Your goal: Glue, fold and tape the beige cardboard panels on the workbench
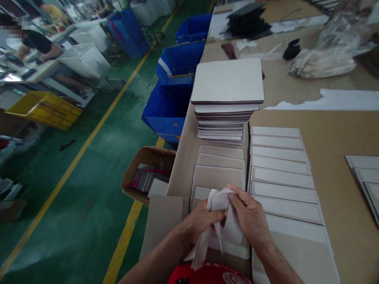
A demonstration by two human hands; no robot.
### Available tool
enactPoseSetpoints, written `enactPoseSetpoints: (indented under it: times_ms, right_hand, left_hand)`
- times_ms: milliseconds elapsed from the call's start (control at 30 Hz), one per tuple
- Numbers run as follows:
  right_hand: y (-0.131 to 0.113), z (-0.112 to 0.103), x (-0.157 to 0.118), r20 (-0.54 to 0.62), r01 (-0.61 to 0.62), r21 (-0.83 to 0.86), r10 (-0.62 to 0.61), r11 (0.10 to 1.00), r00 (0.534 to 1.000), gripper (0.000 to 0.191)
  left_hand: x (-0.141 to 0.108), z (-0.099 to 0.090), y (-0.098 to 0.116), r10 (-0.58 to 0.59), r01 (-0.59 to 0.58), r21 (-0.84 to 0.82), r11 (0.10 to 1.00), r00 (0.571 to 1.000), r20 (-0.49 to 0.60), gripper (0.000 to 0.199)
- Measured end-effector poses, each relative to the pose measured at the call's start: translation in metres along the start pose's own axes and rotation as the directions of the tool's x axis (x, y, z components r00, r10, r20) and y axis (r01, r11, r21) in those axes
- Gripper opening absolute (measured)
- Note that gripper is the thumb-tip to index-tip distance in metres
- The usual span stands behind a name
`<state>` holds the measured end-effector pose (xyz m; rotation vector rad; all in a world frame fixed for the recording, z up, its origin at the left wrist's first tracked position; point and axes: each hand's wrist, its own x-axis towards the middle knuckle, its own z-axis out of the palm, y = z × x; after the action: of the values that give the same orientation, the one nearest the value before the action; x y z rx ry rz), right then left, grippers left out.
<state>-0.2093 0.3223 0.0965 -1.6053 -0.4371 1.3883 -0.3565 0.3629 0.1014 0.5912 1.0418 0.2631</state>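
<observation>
A crumpled bundle of thin white strips (233, 227) is held between both hands at the bottom centre. My left hand (201, 221) is closed around its left side, and my right hand (250, 215) pinches its upper right part. Loose ends hang down toward the red clothing. Beneath the hands lies a column of overlapping beige boards (219, 175). Beside it on the right, a second overlapping row of pale boards (281, 173) runs along the table.
Behind the rows stands a tall stack of boards (227, 81). Blue bins (168, 108) and a cardboard box (148, 154) line the table's left side. Farther back are black pieces (247, 21) and clear plastic (328, 59). A person (40, 41) sits at the far left.
</observation>
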Motion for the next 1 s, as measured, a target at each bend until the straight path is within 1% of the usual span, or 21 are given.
enactPoseSetpoints:
  times_ms: [100, 167, 233, 300, 367, 467, 500, 567, 667, 733, 833, 900, 1000]
  right_hand:
    - [-0.004, -0.005, 0.002, -0.084, 0.093, 0.029, -0.090, 0.995, 0.992, 0.053]
    - [-0.010, -0.010, 0.003, -0.149, 0.123, 0.095, -0.108, 0.988, 0.983, 0.055]
    - [-0.015, -0.010, 0.004, -0.171, 0.120, 0.135, -0.096, 0.984, 0.981, 0.054]
    - [-0.019, -0.006, 0.004, -0.144, 0.103, 0.135, -0.083, 0.986, 0.986, 0.052]
    - [-0.020, 0.002, 0.004, -0.106, 0.100, 0.101, -0.089, 0.990, 0.990, 0.050]
    - [-0.016, 0.014, 0.002, -0.058, 0.138, 0.015, -0.136, 0.990, 0.989, 0.044]
    - [-0.013, 0.016, 0.002, -0.041, 0.153, 0.001, -0.152, 0.988, 0.987, 0.043]
    - [-0.006, 0.016, 0.001, -0.015, 0.172, 0.004, -0.172, 0.985, 0.985, 0.041]
    - [0.005, 0.005, 0.001, -0.007, 0.153, 0.062, -0.153, 0.986, 0.988, 0.043]
    - [0.011, -0.005, 0.003, -0.031, 0.087, 0.138, -0.083, 0.987, 0.996, 0.046]
    - [0.017, -0.020, 0.006, -0.028, -0.020, 0.271, 0.029, 0.962, 0.999, 0.048]
    - [0.017, -0.025, 0.008, 0.022, -0.044, 0.290, 0.039, 0.956, 0.999, 0.050]
    - [0.013, -0.025, 0.009, 0.145, -0.039, 0.191, 0.011, 0.981, 0.989, 0.048]
  left_hand:
    - [0.004, -0.001, -0.003, 0.062, -0.074, -0.134, 0.988, 0.994, -0.089, 0.034]
    - [0.005, -0.005, -0.001, 0.095, -0.125, -0.228, 0.966, 0.986, -0.141, 0.035]
    - [0.005, -0.008, 0.002, 0.078, -0.121, -0.305, 0.944, 0.986, -0.150, 0.036]
    - [0.003, -0.008, 0.005, 0.055, -0.092, -0.330, 0.940, 0.991, -0.118, 0.039]
    - [0.000, -0.003, 0.005, 0.064, -0.073, -0.318, 0.945, 0.997, -0.039, 0.046]
    - [-0.002, 0.006, -0.001, 0.139, -0.114, -0.271, 0.956, 0.987, 0.077, 0.066]
    - [-0.002, 0.007, -0.004, 0.152, -0.127, -0.234, 0.964, 0.984, 0.091, 0.070]
    - [-0.003, 0.006, -0.011, 0.128, -0.118, -0.157, 0.981, 0.990, 0.057, 0.071]
    - [-0.005, 0.000, -0.019, 0.018, -0.027, -0.160, 0.987, 0.998, -0.060, 0.059]
    - [-0.007, -0.006, -0.017, -0.014, -0.008, -0.190, 0.982, 0.993, -0.117, 0.051]
    - [-0.008, -0.012, -0.008, 0.011, -0.043, -0.181, 0.983, 0.985, -0.174, 0.045]
    - [-0.008, -0.014, -0.003, 0.022, -0.053, -0.166, 0.985, 0.983, -0.182, 0.044]
    - [-0.005, -0.015, -0.003, 0.005, -0.016, -0.097, 0.995, 0.993, -0.120, 0.046]
